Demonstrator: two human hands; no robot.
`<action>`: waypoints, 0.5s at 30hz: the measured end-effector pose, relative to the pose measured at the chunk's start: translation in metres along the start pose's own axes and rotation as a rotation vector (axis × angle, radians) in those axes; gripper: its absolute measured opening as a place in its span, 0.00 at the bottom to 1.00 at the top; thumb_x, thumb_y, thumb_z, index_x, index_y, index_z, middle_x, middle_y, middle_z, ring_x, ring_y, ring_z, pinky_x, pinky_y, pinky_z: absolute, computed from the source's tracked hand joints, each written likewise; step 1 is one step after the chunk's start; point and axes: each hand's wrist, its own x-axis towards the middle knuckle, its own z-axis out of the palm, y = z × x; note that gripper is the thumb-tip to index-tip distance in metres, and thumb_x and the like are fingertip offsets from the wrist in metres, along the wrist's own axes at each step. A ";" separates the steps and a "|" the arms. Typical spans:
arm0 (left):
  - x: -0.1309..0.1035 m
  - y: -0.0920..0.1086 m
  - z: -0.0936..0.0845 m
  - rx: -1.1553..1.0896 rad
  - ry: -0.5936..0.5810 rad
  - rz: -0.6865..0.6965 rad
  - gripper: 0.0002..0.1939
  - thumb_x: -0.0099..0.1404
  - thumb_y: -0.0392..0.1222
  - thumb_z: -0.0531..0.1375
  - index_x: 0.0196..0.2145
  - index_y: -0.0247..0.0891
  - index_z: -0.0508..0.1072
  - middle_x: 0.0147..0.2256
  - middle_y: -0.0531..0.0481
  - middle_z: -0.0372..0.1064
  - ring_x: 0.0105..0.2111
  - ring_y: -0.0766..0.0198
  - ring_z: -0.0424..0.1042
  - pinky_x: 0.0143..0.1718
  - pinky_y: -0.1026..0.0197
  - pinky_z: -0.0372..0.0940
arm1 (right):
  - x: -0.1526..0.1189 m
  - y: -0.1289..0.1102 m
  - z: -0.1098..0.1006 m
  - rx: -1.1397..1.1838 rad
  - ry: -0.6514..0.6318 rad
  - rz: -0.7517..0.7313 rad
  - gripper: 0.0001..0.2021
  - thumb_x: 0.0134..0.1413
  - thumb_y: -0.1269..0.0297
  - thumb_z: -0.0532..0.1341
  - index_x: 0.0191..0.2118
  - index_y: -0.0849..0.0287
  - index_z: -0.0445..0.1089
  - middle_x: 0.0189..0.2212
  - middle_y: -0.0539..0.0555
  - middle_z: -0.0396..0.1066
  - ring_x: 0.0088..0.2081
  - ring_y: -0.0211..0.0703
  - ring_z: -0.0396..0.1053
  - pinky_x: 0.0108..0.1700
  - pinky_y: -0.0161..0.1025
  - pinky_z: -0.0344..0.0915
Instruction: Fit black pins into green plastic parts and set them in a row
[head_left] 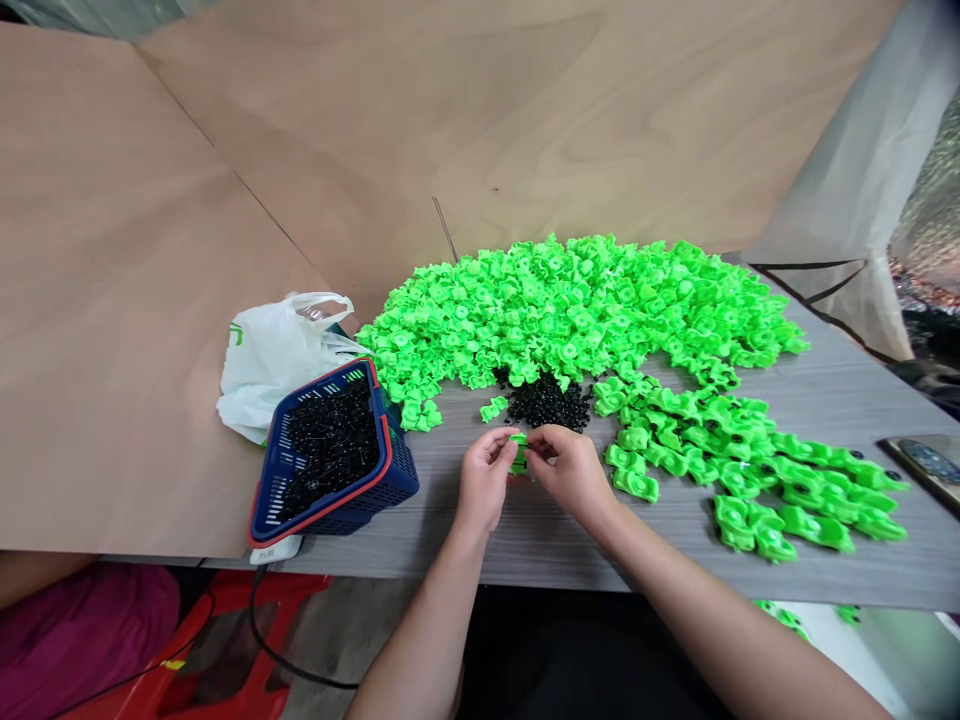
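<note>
Near the table's front edge, my left hand [486,474] pinches a small green plastic piece [519,455] from the left. On the other side of that piece, the fingers of my right hand [568,468] are closed against it. Just beyond my hands lies a pile of small black parts [551,402]. One loose green piece [493,408] rests to the left of this pile. Behind it spreads a large heap of green pieces [540,310]. To the right are rows of green pieces with black round parts [739,465].
A blue basket [395,478] with a red rim, holding black parts, stands at the left beside a white plastic bag [262,365]. A phone-like object [926,465] lies at the right edge. A person's pink clothing [90,635] and a red stool [281,610] are lower left.
</note>
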 end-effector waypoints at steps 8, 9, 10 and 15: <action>-0.002 -0.001 0.004 0.023 0.032 0.043 0.17 0.59 0.50 0.66 0.43 0.38 0.75 0.40 0.44 0.73 0.33 0.63 0.71 0.23 0.67 0.69 | -0.008 0.007 0.006 0.157 0.077 0.060 0.04 0.56 0.67 0.60 0.36 0.57 0.72 0.31 0.53 0.75 0.32 0.42 0.72 0.37 0.36 0.68; -0.003 -0.001 0.004 0.027 0.028 0.048 0.17 0.60 0.50 0.65 0.43 0.38 0.75 0.40 0.45 0.73 0.33 0.63 0.71 0.23 0.67 0.69 | -0.008 0.008 0.007 0.199 0.083 0.079 0.04 0.56 0.66 0.60 0.36 0.57 0.72 0.31 0.53 0.75 0.32 0.42 0.72 0.36 0.37 0.68; -0.003 -0.001 0.004 0.029 0.025 0.054 0.17 0.60 0.50 0.65 0.43 0.38 0.75 0.40 0.45 0.73 0.33 0.63 0.71 0.24 0.67 0.70 | -0.008 0.009 0.008 0.247 0.089 0.098 0.04 0.56 0.66 0.61 0.37 0.57 0.71 0.31 0.53 0.75 0.32 0.42 0.72 0.36 0.37 0.69; -0.003 -0.001 0.004 0.017 0.004 0.056 0.17 0.60 0.50 0.65 0.44 0.37 0.75 0.40 0.44 0.72 0.33 0.62 0.70 0.23 0.66 0.70 | -0.005 0.013 0.009 0.438 0.027 0.160 0.09 0.54 0.66 0.62 0.41 0.59 0.72 0.34 0.55 0.76 0.36 0.44 0.75 0.40 0.39 0.71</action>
